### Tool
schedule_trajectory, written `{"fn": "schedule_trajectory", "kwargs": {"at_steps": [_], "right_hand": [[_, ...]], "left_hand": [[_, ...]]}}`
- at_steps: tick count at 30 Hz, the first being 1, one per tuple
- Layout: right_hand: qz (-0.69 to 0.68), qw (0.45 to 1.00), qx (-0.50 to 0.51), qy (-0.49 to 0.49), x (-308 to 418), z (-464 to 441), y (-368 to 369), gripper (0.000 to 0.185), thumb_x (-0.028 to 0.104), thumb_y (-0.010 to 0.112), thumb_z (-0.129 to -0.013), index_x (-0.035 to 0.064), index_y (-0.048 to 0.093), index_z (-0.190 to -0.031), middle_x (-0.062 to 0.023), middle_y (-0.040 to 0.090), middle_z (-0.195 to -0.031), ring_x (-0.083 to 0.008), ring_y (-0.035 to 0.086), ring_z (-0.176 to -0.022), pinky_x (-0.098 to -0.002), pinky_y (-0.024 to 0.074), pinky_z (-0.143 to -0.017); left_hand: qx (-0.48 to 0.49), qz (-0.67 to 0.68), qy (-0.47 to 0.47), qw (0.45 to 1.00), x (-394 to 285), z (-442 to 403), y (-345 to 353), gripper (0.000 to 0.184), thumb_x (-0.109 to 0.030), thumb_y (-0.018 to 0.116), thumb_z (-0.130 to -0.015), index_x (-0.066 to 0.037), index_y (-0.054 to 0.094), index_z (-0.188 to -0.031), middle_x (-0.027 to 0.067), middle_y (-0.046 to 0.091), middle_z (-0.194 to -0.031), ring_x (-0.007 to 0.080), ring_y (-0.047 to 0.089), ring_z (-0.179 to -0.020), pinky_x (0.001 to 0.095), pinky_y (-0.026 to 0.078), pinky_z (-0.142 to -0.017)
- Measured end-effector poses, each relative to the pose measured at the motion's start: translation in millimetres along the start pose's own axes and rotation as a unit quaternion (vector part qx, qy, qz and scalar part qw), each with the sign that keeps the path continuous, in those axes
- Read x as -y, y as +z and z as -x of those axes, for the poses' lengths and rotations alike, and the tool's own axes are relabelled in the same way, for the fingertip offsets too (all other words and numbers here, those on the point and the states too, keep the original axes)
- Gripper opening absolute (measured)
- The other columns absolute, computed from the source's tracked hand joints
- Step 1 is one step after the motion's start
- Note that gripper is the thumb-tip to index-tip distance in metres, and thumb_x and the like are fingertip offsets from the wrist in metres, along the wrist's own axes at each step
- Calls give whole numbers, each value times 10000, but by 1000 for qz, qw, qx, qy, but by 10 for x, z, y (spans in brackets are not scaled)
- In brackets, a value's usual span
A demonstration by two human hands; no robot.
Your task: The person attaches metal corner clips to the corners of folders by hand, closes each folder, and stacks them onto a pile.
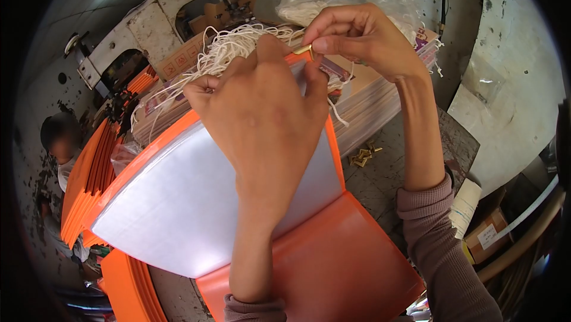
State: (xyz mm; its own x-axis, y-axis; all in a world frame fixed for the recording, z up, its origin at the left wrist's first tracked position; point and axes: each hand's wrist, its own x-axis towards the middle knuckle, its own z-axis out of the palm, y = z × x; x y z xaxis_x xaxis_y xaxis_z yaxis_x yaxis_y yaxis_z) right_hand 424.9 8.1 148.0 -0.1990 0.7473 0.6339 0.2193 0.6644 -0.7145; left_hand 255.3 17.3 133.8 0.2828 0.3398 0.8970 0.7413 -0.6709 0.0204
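An orange folder [327, 262] lies opened up, with whitish plastic sleeves [172, 203] inside its raised cover. My left hand [267, 108] is closed round the upper part of that cover, back of the hand toward me. At the cover's top corner is a gold metal corner piece [303, 50]. The thumb and fingertips of my right hand [369, 42] pinch it there. Whether the piece is fully seated on the corner, I cannot tell. Several loose gold corner pieces [364, 154] lie on the dark worktable [380, 188] to the right of the folder.
A tangle of white cord [229, 48] lies on stacked cardboard [372, 102] behind my hands. Orange folders stand on the left [89, 179] and lower left [128, 286]. A worn metal machine [146, 30] rises behind. Another person [62, 143] is at far left.
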Motion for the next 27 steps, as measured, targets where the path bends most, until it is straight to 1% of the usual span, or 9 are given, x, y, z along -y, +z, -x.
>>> {"fn": "schedule_trajectory", "kwargs": {"at_steps": [7,11,14,16,17,19,20,22,27], "right_hand": [[2,1000,6,-25,-12,-12,7,117,17,604,-773,-29,624,-879,-82,634,-773,-131,612,-703,-231,487,-673],[-4,1000,-1,-16,-25,-16,24,106,8,594,-777,-28,623,-872,-77,631,-764,-132,609,-692,-234,490,-670],[-7,1000,0,0,-39,-27,26,102,6,588,-779,-21,615,-873,-73,629,-764,-127,610,-692,-225,479,-648],[19,999,2,-33,-92,-37,29,95,29,586,-787,-4,607,-874,-57,630,-743,-82,577,-637,-195,436,-563],[20,999,3,-33,-105,-38,24,95,29,586,-787,-4,607,-874,-57,630,-743,-82,577,-637,-195,436,-563],[39,999,7,11,-109,-34,17,90,68,587,-798,10,599,-866,-35,627,-711,-33,520,-575,-169,358,-467],[39,999,6,9,-106,-26,11,90,68,587,-798,10,599,-866,-35,627,-711,-33,520,-575,-169,358,-467],[41,999,13,-8,-96,-6,12,94,95,588,-803,24,599,-864,-20,622,-688,-7,475,-541,-159,308,-416],[35,999,23,-7,-86,-12,11,89,87,581,-807,35,598,-877,-17,621,-690,-7,482,-538,-158,311,-410]], "left_hand": [[18,8,-12,1000,2,-5,-3,226,-270,642,-709,-67,580,-788,104,574,-562,237,534,-528,314,293,-696],[5,20,-3,1000,30,-7,27,213,-260,645,-714,-69,582,-784,95,571,-557,233,513,-507,310,292,-704],[3,39,8,999,50,-11,39,219,-235,658,-710,-76,559,-824,77,566,-549,220,511,-510,308,292,-711],[-24,83,7,996,53,-15,47,263,-210,671,-704,-85,518,-878,55,571,-569,207,520,-528,307,292,-718],[-25,83,6,996,56,-15,52,263,-210,671,-704,-85,518,-878,55,571,-569,207,520,-528,307,292,-718],[6,80,2,997,66,-10,45,298,-198,675,-703,-95,485,-908,38,581,-602,190,530,-544,308,290,-721],[5,78,3,997,64,-10,38,298,-198,675,-703,-95,485,-908,38,581,-602,190,530,-544,308,290,-721],[-17,78,20,997,57,-7,36,281,-199,674,-705,-101,492,-895,22,582,-608,183,526,-537,304,288,-715],[-20,77,24,997,63,-16,45,245,-198,665,-697,-118,494,-852,23,576,-593,184,543,-557,325,285,-708]]}}
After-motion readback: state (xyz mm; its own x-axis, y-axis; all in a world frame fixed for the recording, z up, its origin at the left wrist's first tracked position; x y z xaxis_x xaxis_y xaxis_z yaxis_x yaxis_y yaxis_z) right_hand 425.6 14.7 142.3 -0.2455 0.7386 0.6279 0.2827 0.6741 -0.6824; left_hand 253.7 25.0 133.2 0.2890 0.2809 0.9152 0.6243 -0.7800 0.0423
